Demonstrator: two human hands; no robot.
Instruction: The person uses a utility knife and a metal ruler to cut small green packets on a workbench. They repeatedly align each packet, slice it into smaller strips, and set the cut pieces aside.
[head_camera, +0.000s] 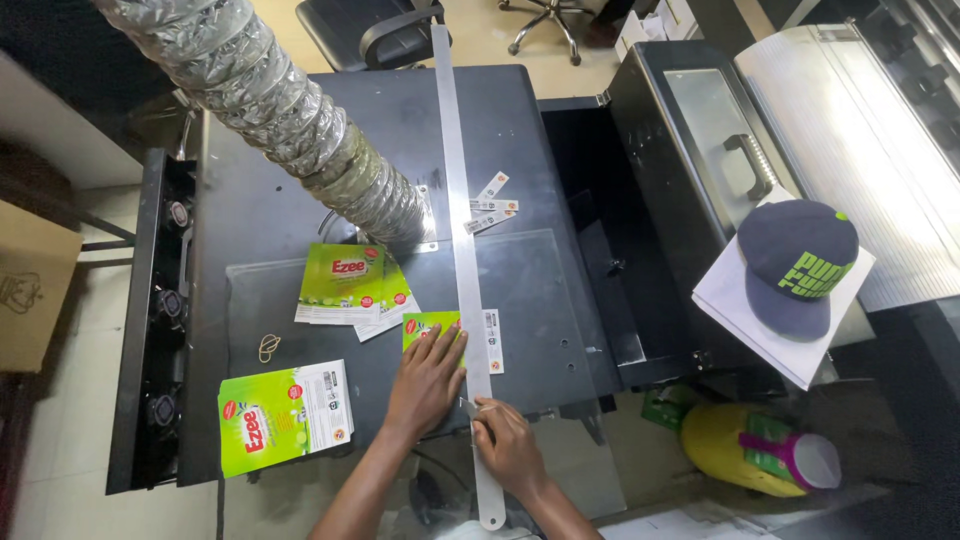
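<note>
left hand (428, 378): my flat open palm presses green label sheet (432, 329) against steel ruler (462, 250)
right hand (506, 442): pinches small blade (468, 407)
nearby: label stacks (284, 414), rubber band (268, 347), foil duct (290, 120)

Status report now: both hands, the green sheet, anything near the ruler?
Left hand flat on green label sheet. Right hand holds small blade against long metal ruler. Cut strips beside ruler further up.
</note>
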